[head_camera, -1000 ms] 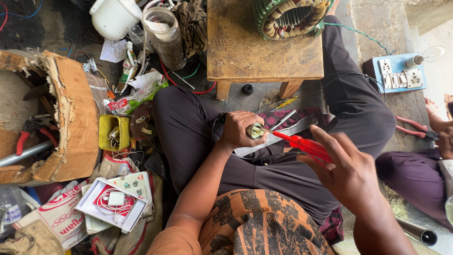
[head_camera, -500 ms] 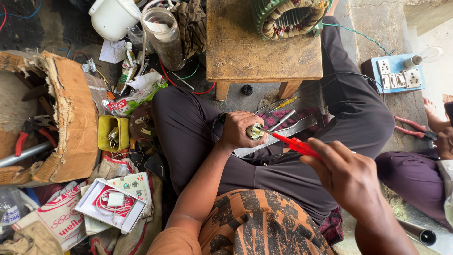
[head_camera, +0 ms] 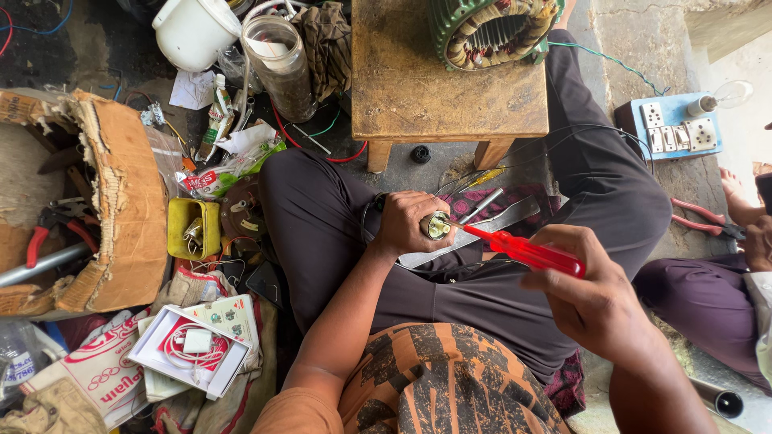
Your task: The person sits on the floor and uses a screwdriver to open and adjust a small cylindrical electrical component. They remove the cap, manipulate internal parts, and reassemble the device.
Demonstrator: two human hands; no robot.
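A small round metal part (head_camera: 435, 226) is gripped in the closed left hand (head_camera: 406, 222) above the lap, between the crossed legs in dark trousers (head_camera: 322, 217). A red-handled screwdriver (head_camera: 523, 250) is held in the closed right hand (head_camera: 591, 293), and its tip is set against the face of the metal part. Under the hands, on a patterned cloth (head_camera: 515, 201) spread on the floor, a flat metal blade (head_camera: 482, 233) and a thinner tool (head_camera: 481, 206) are laid. Just beyond the knees a low wooden stool (head_camera: 434, 88) is seen, with a green wound motor stator (head_camera: 490, 28) at its far right corner. The bare concrete floor (head_camera: 627, 48) is crowded on the left side with a torn cardboard box (head_camera: 121, 201), a small yellow tin (head_camera: 193, 229), a glass jar (head_camera: 281, 68) and a white plastic jug (head_camera: 193, 32). At the right edge a blue switchboard (head_camera: 675, 128) with a bulb is placed on the floor, and red pliers (head_camera: 700, 219) are lying beside another seated person (head_camera: 724, 305).
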